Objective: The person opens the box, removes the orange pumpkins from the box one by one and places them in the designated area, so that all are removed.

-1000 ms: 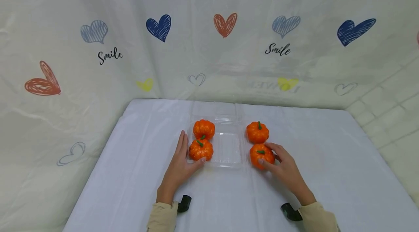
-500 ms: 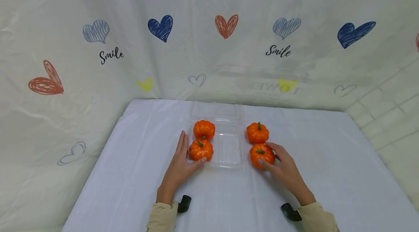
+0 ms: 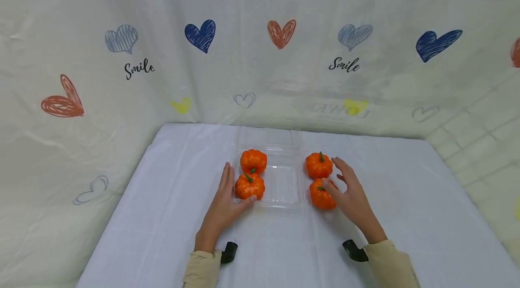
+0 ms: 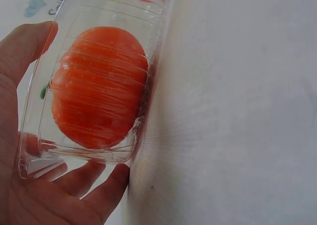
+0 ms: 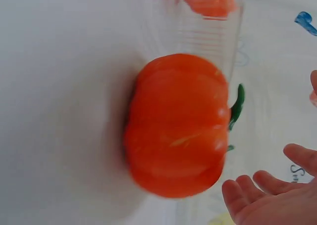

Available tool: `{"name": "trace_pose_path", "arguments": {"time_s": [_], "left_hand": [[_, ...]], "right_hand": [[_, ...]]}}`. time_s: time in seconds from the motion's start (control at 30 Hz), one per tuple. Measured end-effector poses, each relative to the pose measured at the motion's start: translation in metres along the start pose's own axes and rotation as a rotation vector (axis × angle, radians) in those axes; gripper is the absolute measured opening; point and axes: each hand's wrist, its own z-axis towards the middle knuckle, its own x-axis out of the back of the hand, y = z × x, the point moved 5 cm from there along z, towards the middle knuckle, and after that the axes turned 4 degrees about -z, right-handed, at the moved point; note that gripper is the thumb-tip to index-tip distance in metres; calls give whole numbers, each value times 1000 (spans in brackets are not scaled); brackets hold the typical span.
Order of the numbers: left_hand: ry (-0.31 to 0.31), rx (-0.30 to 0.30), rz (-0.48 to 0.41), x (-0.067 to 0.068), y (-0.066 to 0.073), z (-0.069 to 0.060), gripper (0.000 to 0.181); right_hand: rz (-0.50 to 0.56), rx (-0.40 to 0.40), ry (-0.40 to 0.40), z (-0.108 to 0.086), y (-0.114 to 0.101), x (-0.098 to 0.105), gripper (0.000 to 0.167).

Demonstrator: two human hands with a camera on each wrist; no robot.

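Observation:
In the head view, my left hand (image 3: 222, 211) rests on the near left corner of a clear plastic container (image 3: 283, 184). Its fingers lie fairly straight along the left wall, and its thumb reaches along the front rim. Inside that container's left half are two orange mini pumpkins, a front one (image 3: 249, 187) and a back one (image 3: 253, 160). Two more stand just right of it, a back pumpkin (image 3: 318, 165) and a near one (image 3: 321, 194). My right hand (image 3: 352, 197) is spread beside and over this pair, holding neither. The right wrist view shows a gap between fingers and pumpkin (image 5: 178, 128).
The container's lid (image 3: 268, 138) lies hinged back towards the rear of the table. White cloth (image 3: 276, 252) covers the table. Behind it hangs a pale curtain (image 3: 243, 71) with printed hearts. A dark wrist-worn device (image 3: 229, 253) sits by the left sleeve, another (image 3: 355, 251) by the right.
My right hand has let go of the near right pumpkin and moved up and slightly back, towards the rear one. The left hand and all the pumpkins stay about where they were.

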Motion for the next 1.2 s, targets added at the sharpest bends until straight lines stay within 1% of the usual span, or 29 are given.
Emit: {"name": "trace_pose_path", "arguments": {"time_s": [0.1, 0.23, 0.47, 0.67, 0.83, 1.03, 1.2], "left_hand": [[2, 2, -1, 0, 1, 0, 117], [1, 8, 5, 0, 1, 1, 116], [6, 17, 13, 2, 3, -2, 117], [6, 22, 19, 1, 1, 0, 117], [2, 22, 26, -1, 0, 1, 118], [6, 21, 34, -1, 0, 2, 119], [0, 29, 33, 0, 0, 2, 119]], "right_hand": [[17, 7, 6, 9, -9, -2, 71], [63, 13, -16, 20, -21, -9, 69], [127, 39, -64, 41, -43, -27, 69], [165, 74, -129, 60, -64, -44, 73], [172, 103, -171, 71, -77, -54, 72], [131, 159, -232, 83, -90, -68, 71], [95, 205, -302, 91, -99, -83, 70]]}}
